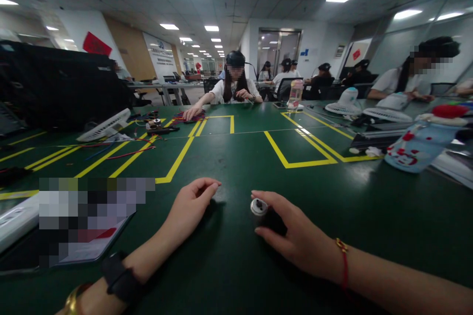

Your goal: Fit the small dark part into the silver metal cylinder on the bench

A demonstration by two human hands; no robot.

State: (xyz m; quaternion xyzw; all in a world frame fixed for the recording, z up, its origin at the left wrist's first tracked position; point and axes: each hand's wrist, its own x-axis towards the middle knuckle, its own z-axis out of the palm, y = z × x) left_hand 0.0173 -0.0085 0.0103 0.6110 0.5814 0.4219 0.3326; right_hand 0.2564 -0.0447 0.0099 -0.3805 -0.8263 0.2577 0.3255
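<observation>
White-capped small motor (258, 206) sits on the green table (236, 157), cupped by the right hand (295, 238) at five o'clock, fingers curled around it. Steady it upright. Left hand (192, 206), nine o'clock, rests loosely closed, apparently empty.

A big green table (236, 157) has yellow tape lines (177, 160) on it. Red wires (129, 152) lie on the left side, near a white fan (105, 128) that lies flat. A person (234, 83) sits at the far end with one hand on a bunch of wires (192, 117). A pink bottle (295, 94) stands near that person. More white fans (345, 102) are on the right. A blue bottle with red spots (421, 145) lies on its side by the right edge. More people sit far behind.
</observation>
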